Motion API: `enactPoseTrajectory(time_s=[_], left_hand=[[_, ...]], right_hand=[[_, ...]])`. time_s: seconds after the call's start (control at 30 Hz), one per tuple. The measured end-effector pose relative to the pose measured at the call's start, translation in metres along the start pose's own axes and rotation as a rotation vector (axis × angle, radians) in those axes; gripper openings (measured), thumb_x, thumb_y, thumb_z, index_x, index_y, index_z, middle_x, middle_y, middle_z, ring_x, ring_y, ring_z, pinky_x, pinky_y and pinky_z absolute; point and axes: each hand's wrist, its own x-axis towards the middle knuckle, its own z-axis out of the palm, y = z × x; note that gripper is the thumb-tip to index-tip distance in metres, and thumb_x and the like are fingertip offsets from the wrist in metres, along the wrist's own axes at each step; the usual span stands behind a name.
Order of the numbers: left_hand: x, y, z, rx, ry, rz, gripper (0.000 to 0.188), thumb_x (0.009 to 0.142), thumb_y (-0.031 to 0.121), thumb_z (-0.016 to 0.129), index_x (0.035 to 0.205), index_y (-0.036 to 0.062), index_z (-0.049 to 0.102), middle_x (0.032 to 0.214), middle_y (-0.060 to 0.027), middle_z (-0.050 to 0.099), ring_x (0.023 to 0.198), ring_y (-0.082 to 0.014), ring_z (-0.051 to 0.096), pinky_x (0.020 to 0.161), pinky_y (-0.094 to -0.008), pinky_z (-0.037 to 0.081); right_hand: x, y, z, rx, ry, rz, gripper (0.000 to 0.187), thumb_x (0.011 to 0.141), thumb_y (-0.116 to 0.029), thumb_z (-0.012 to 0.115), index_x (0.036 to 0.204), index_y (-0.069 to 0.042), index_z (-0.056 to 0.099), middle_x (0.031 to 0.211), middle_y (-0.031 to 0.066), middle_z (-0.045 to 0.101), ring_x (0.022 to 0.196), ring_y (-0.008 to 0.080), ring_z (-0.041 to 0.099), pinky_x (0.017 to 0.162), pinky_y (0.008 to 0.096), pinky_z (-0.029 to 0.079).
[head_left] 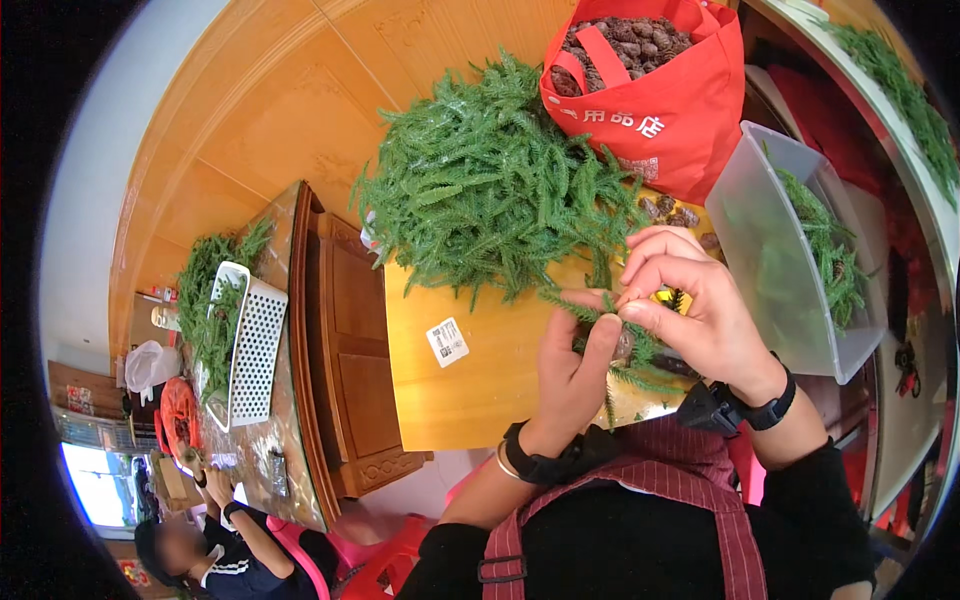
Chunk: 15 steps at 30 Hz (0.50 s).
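Green needled sprig (575, 308) sits pinched in the fingertips of the left hand (572, 375) and right hand (705, 292), on the near side of the evergreen pile (485, 185). Right of that pile stand a red bag (690, 125) of pine cones (630, 48) and a translucent bin (765, 245).

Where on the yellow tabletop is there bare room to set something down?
The yellow tabletop is bare around the white label, between its left edge, the green sprig pile and the left hand. It's crowded toward the right: right hand, loose pinecones, red bag, translucent bin.
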Motion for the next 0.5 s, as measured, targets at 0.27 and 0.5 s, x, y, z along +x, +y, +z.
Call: enactPoseTrajectory(time_s=[0.27, 0.5], left_hand=[[-0.002, -0.009, 0.005, 0.032, 0.119, -0.003, 0.010, 0.091, 0.009, 0.046, 0.099, 0.0029, 0.045, 0.074, 0.0019, 0.048, 0.064, -0.0029, 0.045, 0.056, -0.0178, 0.037], [0.007, -0.013, 0.003, 0.229, 0.108, 0.398, 0.010, 0.089, 0.009, 0.046, 0.098, 0.0053, 0.043, 0.095, -0.0082, 0.049, 0.074, -0.0074, 0.044, 0.062, -0.0188, 0.038]], right_hand=[[-0.002, 0.002, 0.006, 0.005, 0.050, 0.004, 0.010, 0.072, -0.011, 0.065, 0.072, -0.003, 0.059, 0.087, 0.0062, 0.055, 0.102, 0.0257, 0.047, 0.091, 0.0382, 0.033], [-0.003, 0.007, 0.007, 0.172, 0.038, 0.067, 0.011, 0.076, -0.012, 0.064, 0.075, -0.003, 0.058, 0.084, 0.0056, 0.055, 0.096, 0.0209, 0.048, 0.092, 0.0374, 0.033]])
